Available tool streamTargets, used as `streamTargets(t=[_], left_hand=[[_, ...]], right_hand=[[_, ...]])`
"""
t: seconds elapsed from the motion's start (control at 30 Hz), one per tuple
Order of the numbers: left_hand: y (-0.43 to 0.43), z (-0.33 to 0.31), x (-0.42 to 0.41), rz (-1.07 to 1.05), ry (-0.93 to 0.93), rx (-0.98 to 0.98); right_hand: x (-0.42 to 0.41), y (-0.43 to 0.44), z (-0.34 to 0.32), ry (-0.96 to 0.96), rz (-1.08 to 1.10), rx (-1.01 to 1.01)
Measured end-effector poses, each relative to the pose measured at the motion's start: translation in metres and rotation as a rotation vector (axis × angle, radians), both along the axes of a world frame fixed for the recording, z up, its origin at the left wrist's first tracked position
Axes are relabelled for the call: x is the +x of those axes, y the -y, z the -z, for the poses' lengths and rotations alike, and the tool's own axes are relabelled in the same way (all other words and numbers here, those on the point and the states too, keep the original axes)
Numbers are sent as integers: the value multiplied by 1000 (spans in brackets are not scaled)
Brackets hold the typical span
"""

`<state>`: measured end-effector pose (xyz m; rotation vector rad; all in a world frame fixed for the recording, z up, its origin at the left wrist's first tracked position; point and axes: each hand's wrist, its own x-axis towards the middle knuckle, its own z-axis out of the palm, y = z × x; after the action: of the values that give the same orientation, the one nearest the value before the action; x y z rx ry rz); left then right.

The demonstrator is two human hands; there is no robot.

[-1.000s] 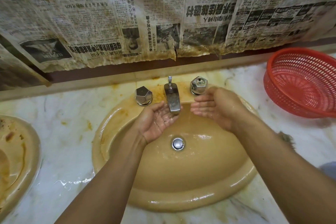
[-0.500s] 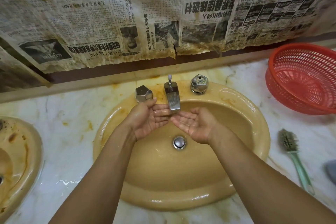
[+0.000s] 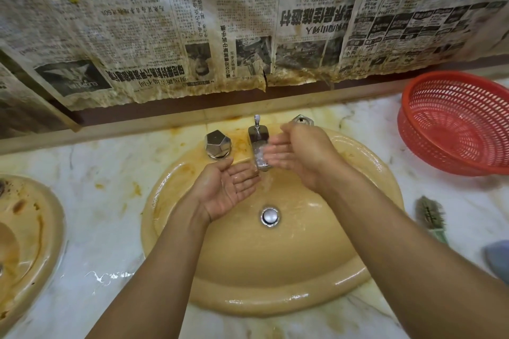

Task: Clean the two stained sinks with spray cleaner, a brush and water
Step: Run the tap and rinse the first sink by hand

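Note:
A wet yellow sink [image 3: 275,303] lies in front of me, with a chrome faucet [image 3: 257,137] at its back and water running from the spout. My left hand [image 3: 228,190] is cupped palm up under the spout, holding nothing. My right hand [image 3: 300,154] is raised beside the faucet, fingers straight and blurred, splashing water over the spout. A second, stained yellow sink [image 3: 30,228] shows at the left edge. A green-handled brush [image 3: 429,215] lies on the counter to the right of the sink.
Two chrome knobs flank the faucet: the left knob [image 3: 217,143] and the right knob [image 3: 302,120], which is partly hidden by my right hand. A red plastic basket [image 3: 454,121] stands at the back right. Stained newspaper [image 3: 192,22] covers the wall above the marble counter [image 3: 104,201].
My right hand has risen from under the spout to the faucet's right side, splashing water on it. My left hand stays cupped below the spout.

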<state>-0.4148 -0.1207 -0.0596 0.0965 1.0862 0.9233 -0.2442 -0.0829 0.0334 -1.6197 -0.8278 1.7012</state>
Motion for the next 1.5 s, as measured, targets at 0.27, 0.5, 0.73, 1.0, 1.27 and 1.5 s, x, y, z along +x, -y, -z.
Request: streamTargets(t=[0.27,0.5,0.73,1.0,1.27,1.5], left_hand=[[-24,-5,-3,-48,-51,52],[-53,-28,22,49,-171,125],[-62,-23,21,148,-778,158],[-59,-24,11,-100,48,95],[-41,-9,1,-217,298,75],[-42,-18,10,-218,407,106]], right_hand=[[-17,19,81,-623,386,-568],[23,4,36,-392,252,-218],[12,-24,-41,-150,-165,51],[18,10,45,-256,210,-265],[-10,12,89,-726,423,-507],[14,5,65,-475,338,-390]])
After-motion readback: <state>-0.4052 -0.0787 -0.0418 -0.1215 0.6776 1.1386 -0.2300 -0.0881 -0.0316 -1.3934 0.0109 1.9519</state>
